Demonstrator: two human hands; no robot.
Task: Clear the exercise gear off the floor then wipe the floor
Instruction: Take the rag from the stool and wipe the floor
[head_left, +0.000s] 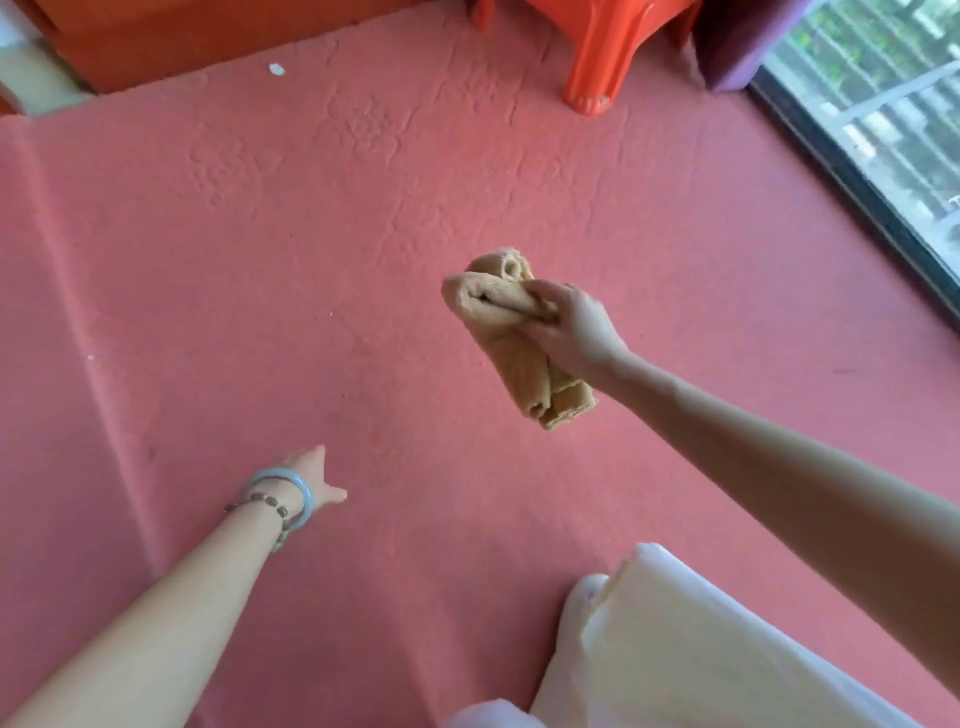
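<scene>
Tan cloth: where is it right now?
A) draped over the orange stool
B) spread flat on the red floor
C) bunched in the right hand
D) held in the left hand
C: the right hand has its fingers curled round the bunched tan cloth, while the left hand holds nothing.

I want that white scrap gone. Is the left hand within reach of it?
Probably not: nothing blocks the left hand, but the white scrap lies far across the red floor.
</scene>
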